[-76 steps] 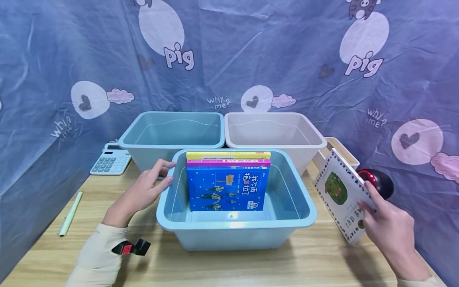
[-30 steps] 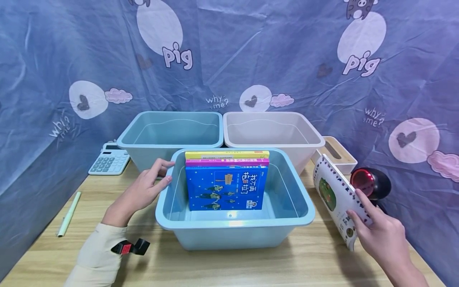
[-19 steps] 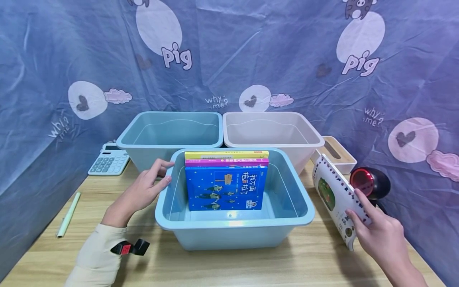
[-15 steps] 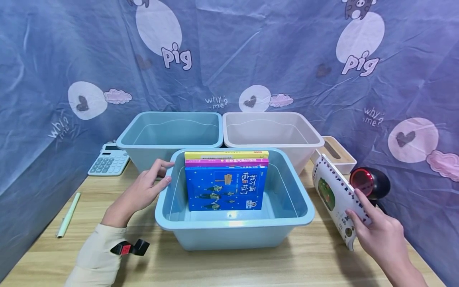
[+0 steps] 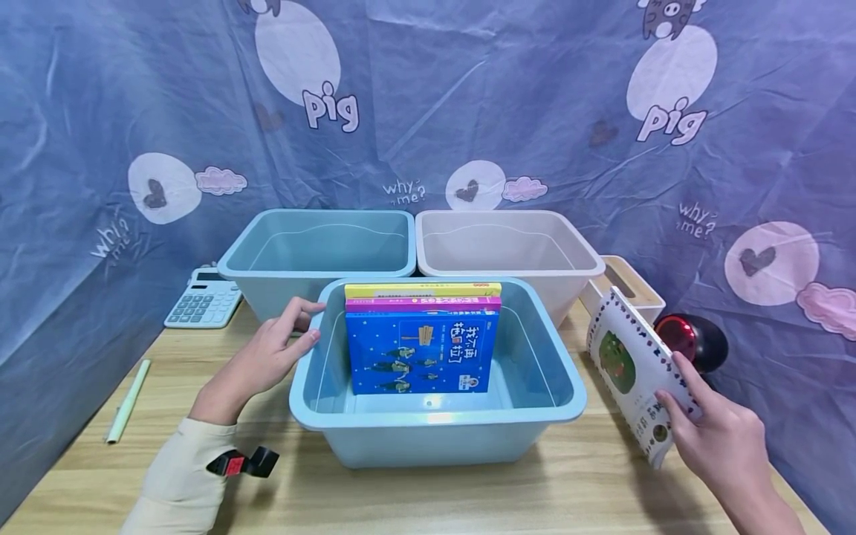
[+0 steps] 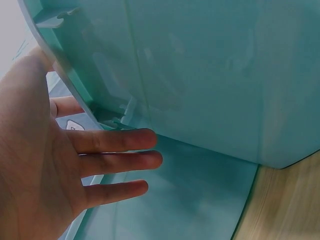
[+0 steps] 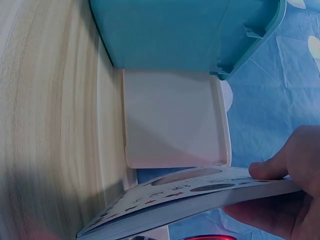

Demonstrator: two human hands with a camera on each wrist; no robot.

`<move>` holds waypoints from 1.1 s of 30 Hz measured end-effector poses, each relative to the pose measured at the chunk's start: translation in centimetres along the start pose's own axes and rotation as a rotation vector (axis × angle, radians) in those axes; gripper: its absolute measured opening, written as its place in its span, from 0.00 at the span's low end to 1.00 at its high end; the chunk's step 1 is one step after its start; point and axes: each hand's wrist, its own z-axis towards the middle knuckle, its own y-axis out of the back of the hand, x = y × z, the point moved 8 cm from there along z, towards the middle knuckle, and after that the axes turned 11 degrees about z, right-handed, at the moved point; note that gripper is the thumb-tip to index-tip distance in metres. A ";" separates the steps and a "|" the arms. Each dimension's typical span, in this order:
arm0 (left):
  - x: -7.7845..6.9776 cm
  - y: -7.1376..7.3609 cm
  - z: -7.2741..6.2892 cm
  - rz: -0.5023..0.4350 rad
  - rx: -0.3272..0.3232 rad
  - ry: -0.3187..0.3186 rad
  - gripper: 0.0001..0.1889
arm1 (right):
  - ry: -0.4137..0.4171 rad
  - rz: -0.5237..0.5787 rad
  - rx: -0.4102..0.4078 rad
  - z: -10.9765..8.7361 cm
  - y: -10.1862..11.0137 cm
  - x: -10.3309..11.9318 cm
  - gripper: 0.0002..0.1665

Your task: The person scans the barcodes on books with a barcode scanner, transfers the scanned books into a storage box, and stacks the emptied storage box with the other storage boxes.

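In the head view my left hand (image 5: 273, 348) rests its thumb and index finger on the left rim of the front light-blue bin (image 5: 435, 446). The left wrist view shows the other three fingers (image 6: 117, 141) stretched out below the rim. Inside that bin, several books stand upright; a blue-covered book (image 5: 394, 353) is in front, with pink and yellow spines behind. Right of the bin, my right hand (image 5: 725, 438) pinches a white picture book (image 5: 631, 379) by its upper edge, thumb on the cover. The book is tilted, its lower corner close over the table.
Behind stand a teal bin (image 5: 321, 245) and a pale grey bin (image 5: 508, 241). A calculator (image 5: 203, 297) and a light-green pen (image 5: 128, 401) lie left. At right are a wood-topped box (image 5: 628, 282) and a black-and-red rounded object (image 5: 712, 345). A patterned cloth hangs behind.
The white book first turned more edge-on and its lower end bent; now it has turned back to show more cover, the right hand shifting slightly right. The left hand has stayed on the rim.
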 end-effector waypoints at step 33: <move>0.0 0.1 0.1 -0.031 -0.002 0.018 0.19 | 0.021 0.326 0.048 18.1 1.5 6.8 0.43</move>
